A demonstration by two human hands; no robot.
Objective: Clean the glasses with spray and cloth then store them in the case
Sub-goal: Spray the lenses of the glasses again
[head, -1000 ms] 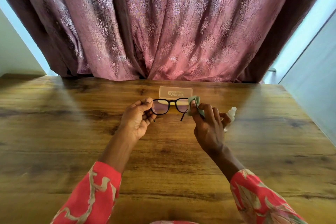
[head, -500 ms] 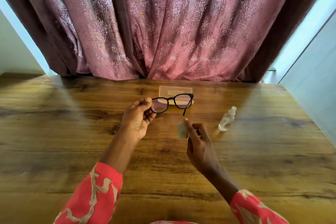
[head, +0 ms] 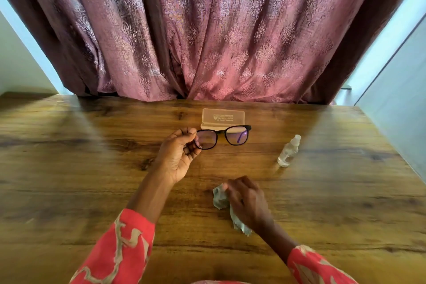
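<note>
Black-framed glasses point(head: 222, 137) pinched at one end in left grip point(head: 177, 154).
Right grip point(head: 247, 202) holds grey cloth point(head: 220, 198) against wooden surface point(head: 69, 168), nearer than the glasses.

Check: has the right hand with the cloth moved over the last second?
Yes. The right hand, holding the cloth, came toward the person and down to the table, away from the glasses and nearer than the spray bottle.

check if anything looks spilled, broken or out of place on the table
Nothing stands out. The clear plastic spray bottle stands upright with no puddle, the black-framed glasses look intact in the left hand, and the translucent beige case lies behind them.
</note>
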